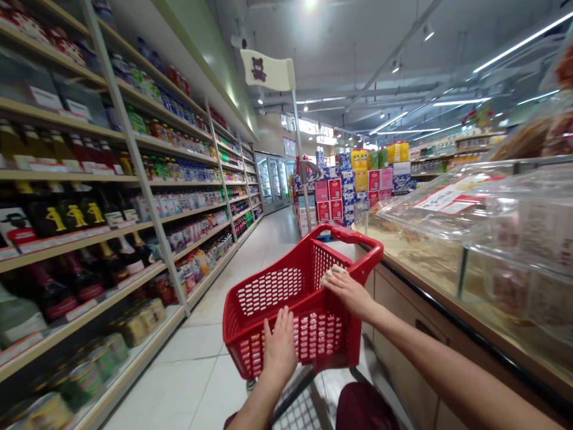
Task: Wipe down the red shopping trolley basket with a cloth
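Note:
In front of me stands a small red plastic shopping cart [244, 352] with perforated basket walls. Its red handle [373, 242] rises at the right, and a pole with a cream bear flag [268, 71] stands behind it. My right hand [351, 292] presses a pale cloth [335, 272] against the cart's top rim near the handle end. Flat against the near side wall rests my left hand [281, 346], fingers stretched out and nothing in them. The cloth is partly covered by the right fingers.
Tall shelves [147, 227] of bottles and cans line the left. Close at the right is a counter [403, 266] with clear plastic food packages [447, 197]. Stacked drink boxes [329, 200] stand ahead beside the tiled aisle [268, 224], which leads toward glass-door fridges [273, 176].

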Demonstrator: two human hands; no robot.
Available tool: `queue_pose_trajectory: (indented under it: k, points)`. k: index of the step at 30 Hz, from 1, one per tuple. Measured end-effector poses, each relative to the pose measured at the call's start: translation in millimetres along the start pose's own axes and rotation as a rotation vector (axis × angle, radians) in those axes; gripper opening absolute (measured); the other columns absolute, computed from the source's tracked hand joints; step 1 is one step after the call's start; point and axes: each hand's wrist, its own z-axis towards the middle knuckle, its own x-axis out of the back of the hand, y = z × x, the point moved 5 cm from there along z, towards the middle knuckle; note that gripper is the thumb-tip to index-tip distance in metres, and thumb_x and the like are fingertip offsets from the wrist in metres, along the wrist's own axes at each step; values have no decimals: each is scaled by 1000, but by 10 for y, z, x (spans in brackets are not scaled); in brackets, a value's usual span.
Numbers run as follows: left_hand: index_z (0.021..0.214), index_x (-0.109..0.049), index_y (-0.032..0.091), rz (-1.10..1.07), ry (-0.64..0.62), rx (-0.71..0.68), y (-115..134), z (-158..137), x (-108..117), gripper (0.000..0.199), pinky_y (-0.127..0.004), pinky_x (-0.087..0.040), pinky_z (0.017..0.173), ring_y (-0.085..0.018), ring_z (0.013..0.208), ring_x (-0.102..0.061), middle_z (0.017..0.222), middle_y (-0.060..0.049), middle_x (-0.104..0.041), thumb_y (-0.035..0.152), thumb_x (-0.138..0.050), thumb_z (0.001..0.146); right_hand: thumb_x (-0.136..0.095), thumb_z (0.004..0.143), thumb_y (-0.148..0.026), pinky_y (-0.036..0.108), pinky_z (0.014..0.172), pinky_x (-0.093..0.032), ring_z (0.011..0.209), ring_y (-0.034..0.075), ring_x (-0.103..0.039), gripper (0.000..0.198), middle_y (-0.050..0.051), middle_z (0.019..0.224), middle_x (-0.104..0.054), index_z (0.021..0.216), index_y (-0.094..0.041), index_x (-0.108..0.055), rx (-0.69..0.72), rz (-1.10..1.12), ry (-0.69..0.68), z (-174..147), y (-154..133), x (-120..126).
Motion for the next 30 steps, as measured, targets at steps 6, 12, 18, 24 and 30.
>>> queue_pose_trajectory:
  k: [6, 12, 18, 24, 30]
  points:
    - [132, -21, 12, -95, 12, 0, 48, 31, -32, 72, -50, -10, 104, -20, 130, -13, 141, -7, -18, 8, -33, 62, -31, 79, -4, 45, 99, -31, 115, 20, -42, 44, 7, 112, -57, 114, -20, -53, -217, -73, 121, 6, 221, 66]
    - [133, -19, 13, -162, 51, -9, 48, 90, -66, 75, -49, -7, 105, -18, 130, -11, 142, -4, -17, 10, -34, 60, -33, 84, -9, 41, 97, -36, 117, 18, -41, 39, 4, 119, -54, 117, -21, -50, 63, 54, -2, 81, -495, -376]
    - [134, -14, 11, -121, 57, 83, -347, -21, -221, 75, -46, -8, 105, -19, 130, -8, 142, -5, -13, 10, -34, 62, -33, 83, -9, 45, 101, -30, 119, 20, -37, 41, 5, 120, -52, 120, -21, -47, -150, 16, 71, 83, -49, -353]
    - [134, -14, 10, -145, 77, 57, -365, 22, -280, 70, -48, -6, 105, -21, 131, -3, 142, -6, -10, 15, -34, 67, -31, 84, -7, 44, 102, -28, 127, 20, -22, 44, 4, 129, -43, 123, -21, -44, -72, 129, 12, 188, -618, -709]
    - [133, -18, 9, -167, 123, 178, -627, 9, -354, 71, -40, -10, 106, -20, 130, -8, 142, -7, -15, 12, -36, 64, -32, 86, -11, 44, 101, -30, 120, 19, -36, 40, 4, 122, -51, 121, -24, -46, -131, 134, 16, 310, -236, -738]
